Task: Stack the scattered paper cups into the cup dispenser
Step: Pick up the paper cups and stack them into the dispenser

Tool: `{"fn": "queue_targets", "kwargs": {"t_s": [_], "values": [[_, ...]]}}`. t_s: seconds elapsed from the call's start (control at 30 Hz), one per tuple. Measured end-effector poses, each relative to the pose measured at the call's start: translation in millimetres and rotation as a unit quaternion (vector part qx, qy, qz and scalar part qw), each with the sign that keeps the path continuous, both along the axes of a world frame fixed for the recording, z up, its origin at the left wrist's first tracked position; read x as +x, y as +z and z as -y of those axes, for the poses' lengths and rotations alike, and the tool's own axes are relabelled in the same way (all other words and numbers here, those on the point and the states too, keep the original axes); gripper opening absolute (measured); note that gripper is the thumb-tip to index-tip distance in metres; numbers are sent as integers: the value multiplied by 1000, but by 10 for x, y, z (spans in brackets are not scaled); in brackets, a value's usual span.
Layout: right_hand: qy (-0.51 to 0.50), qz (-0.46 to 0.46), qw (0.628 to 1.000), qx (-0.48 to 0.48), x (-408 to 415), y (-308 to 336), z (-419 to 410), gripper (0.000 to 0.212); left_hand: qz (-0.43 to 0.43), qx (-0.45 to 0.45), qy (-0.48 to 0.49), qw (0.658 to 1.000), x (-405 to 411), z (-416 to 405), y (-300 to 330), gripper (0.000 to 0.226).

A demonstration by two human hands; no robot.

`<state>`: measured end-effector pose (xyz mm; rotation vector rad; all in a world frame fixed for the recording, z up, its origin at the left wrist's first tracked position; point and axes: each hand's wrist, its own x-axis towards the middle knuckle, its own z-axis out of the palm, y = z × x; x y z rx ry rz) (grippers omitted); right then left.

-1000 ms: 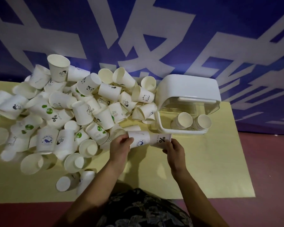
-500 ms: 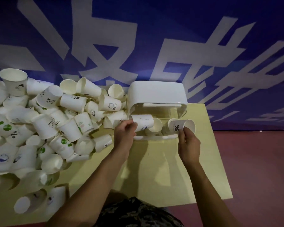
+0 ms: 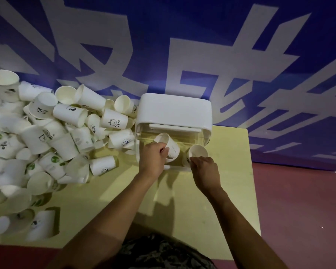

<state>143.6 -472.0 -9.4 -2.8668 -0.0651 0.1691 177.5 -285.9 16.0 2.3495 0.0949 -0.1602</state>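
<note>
Head view, single moment. Cup dispenser [image 3: 175,111]: white lid, clear lower body, standing on the yellow table [image 3: 231,191] just right of the cup pile [image 3: 47,142].

Left hand [image 3: 151,160]: fingers curled round a paper cup [image 3: 168,145], held tilted with its mouth up and away, at the dispenser's left opening.

Right hand [image 3: 205,169]: pinching a second cup [image 3: 196,154] near its rim, at the right opening. The hands are apart, one cup each.

Stacks inside: through the clear wall it cannot be told whether either cup is already seated on cups below.

Handling note, as judgement: each cup should go in square to the column beneath it, not tilted, so that it nests and does not jam against the wall. The left cup looks the more slanted and probably wants levelling first. A light grip suits thin paper; squeezing would oval the rim and spoil the nest. Release only once the cup sits.

Remainder: most cups lie loose in the pile; the task is at an early stage.
</note>
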Motion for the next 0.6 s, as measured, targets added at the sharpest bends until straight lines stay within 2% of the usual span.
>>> {"fn": "queue_targets", "kwargs": {"t_s": [0.17,0.27,0.4,0.47,0.6], "values": [[30,-36,999,-7,59,-128,25,31,32,189,-75,979,129,217,-6,18],[37,-41,998,-5,83,-159,34,31,-19,269,-104,957,113,213,-104,17],[44,-28,999,5,88,-178,55,32,-77,246,-140,956,58,199,-266,27],[42,-25,999,5,87,-182,65,32,-82,240,-161,954,37,218,-337,35],[38,-31,999,5,67,-204,46,29,-75,239,-165,954,39,231,-417,36]]}}
